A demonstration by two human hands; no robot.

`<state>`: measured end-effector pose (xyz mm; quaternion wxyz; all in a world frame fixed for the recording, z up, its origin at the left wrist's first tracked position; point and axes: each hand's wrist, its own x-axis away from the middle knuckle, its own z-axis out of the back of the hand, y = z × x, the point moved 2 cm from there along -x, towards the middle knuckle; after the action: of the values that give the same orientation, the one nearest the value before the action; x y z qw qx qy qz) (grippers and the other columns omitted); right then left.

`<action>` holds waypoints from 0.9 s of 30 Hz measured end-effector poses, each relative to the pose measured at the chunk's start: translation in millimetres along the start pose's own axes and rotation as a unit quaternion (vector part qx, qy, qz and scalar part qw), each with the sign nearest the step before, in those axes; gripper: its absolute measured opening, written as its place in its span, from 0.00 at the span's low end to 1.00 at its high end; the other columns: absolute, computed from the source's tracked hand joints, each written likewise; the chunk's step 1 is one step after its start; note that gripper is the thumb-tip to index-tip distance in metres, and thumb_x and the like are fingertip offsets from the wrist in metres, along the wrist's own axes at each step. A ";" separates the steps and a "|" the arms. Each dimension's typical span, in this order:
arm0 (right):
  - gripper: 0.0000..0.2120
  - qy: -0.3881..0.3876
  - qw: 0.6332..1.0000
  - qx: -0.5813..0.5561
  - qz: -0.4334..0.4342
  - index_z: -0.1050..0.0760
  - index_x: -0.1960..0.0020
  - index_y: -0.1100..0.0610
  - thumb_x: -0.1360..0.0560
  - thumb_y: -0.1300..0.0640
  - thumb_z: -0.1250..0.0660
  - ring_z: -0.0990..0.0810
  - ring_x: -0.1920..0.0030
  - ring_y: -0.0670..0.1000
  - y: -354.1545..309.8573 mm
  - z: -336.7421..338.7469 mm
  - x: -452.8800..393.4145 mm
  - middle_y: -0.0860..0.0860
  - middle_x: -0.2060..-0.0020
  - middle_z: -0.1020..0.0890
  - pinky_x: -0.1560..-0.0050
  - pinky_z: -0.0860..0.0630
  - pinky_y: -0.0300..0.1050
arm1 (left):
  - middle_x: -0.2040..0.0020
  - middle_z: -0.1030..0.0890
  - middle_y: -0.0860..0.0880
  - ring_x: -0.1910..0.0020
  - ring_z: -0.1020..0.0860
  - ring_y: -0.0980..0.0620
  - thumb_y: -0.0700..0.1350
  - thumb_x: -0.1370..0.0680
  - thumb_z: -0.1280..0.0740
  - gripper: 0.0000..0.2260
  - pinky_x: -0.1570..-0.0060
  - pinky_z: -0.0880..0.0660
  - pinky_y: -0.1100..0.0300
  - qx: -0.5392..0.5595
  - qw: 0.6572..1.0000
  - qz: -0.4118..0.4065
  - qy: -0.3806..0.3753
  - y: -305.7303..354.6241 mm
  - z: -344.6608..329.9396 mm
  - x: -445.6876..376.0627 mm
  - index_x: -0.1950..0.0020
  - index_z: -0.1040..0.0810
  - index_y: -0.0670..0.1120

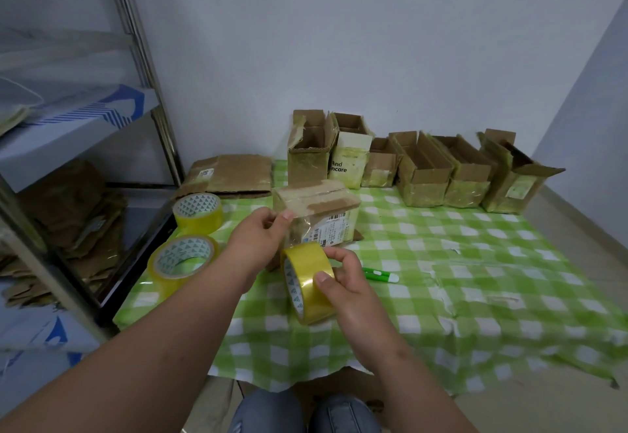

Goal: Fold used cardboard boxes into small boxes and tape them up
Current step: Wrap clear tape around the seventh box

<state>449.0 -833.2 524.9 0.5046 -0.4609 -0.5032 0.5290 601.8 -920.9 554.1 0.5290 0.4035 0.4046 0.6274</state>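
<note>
At the far left, a metal shelving rack [149, 68] stands against the wall, its lower shelves stacked with flattened cardboard [78, 215]. Just right of it, on the left edge of the green-and-white checked cloth [475, 262], two rolls of yellowish tape lie one behind the other: the nearer roll [181, 259] rests tilted, and the farther roll [197, 213] sits behind it. Beyond them, a flat sheet of cardboard [234, 174] lies at the back of the cloth.

In the middle, the left hand [258, 242] reaches forward, with thumb and fingers pinching what looks like the free end of clear tape against the near face of the small closed box [319, 215]. That box stands on the cloth, its top flaps shut and a white label on its front. Directly below it, the right hand [343, 283] grips a third roll of yellow tape [307, 283], held upright on edge above the cloth, thumb on the outer face and fingers curled over the top. A clear strip seems to run from this roll up to the box, though blur makes it hard to follow.

Just right of the held roll, a green-and-white cutter [380, 274] lies on the cloth. Along the back wall, from centre to right, a row of open-topped boxes [424, 167] stands side by side, touching.
</note>
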 end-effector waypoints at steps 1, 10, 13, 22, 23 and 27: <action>0.12 0.000 1.000 -0.001 -0.002 0.31 0.42 0.34 0.22 0.48 0.36 0.21 0.49 0.61 0.4 0.7 -0.5 0.61 0.50 0.21 0.44 0.23 0.53 | 0.57 0.21 0.47 0.57 0.22 0.46 0.59 0.21 0.35 0.13 0.48 0.20 0.43 0.026 0.999 0.013 -0.019 -1.9 -0.8 2.8 0.49 0.23 0.49; 0.08 0.059 0.998 0.030 -0.018 0.21 0.43 0.47 0.21 0.55 0.34 0.19 0.47 0.45 -0.2 27.1 -5.7 0.46 0.49 0.18 0.51 0.26 0.36 | 0.47 0.21 0.47 0.44 0.21 0.47 0.40 0.23 0.29 0.23 0.35 0.27 0.48 0.140 0.986 0.053 -0.078 -6.4 -5.5 19.1 0.30 0.25 0.53; 0.13 0.162 0.945 0.283 -0.032 0.24 0.36 0.46 0.19 0.53 0.39 0.25 0.37 0.48 9.3 51.0 -20.3 0.44 0.39 0.23 0.38 0.28 0.46 | 0.47 0.20 0.46 0.46 0.21 0.49 0.40 0.23 0.30 0.22 0.36 0.26 0.48 0.153 0.985 0.052 -0.067 -8.1 -8.0 19.0 0.30 0.26 0.53; 0.15 0.117 0.805 0.573 -0.103 0.28 0.34 0.45 0.19 0.48 0.42 0.33 0.36 0.52 24.9 62.5 -33.0 0.48 0.38 0.28 0.35 0.41 0.53 | 0.48 0.17 0.45 0.48 0.20 0.48 0.46 0.25 0.26 0.08 0.42 0.24 0.50 0.167 0.984 0.054 -0.025 -20.0 -15.0 19.8 0.49 0.21 0.46; 0.13 0.124 0.812 0.561 -0.104 0.27 0.36 0.46 0.19 0.49 0.41 0.32 0.37 0.52 24.3 62.4 -33.1 0.48 0.40 0.27 0.37 0.40 0.52 | 0.48 0.17 0.45 0.48 0.20 0.47 0.46 0.25 0.26 0.08 0.41 0.24 0.48 0.167 0.984 0.053 -0.022 -20.5 -15.1 19.5 0.50 0.21 0.46; 0.03 0.153 0.867 0.472 -0.054 0.34 0.49 0.47 0.19 0.54 0.40 0.24 0.49 0.53 19.6 61.7 -29.5 0.45 0.54 0.26 0.47 0.31 0.50 | 0.54 0.18 0.47 0.49 0.20 0.46 0.49 0.25 0.26 0.08 0.38 0.25 0.42 0.173 0.984 0.049 -0.021 -21.9 -15.8 19.4 0.57 0.22 0.47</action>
<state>388.1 -866.4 509.0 0.7601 -0.2155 -0.1342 0.5981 592.2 -900.5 529.7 0.4281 0.5209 0.4755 0.5650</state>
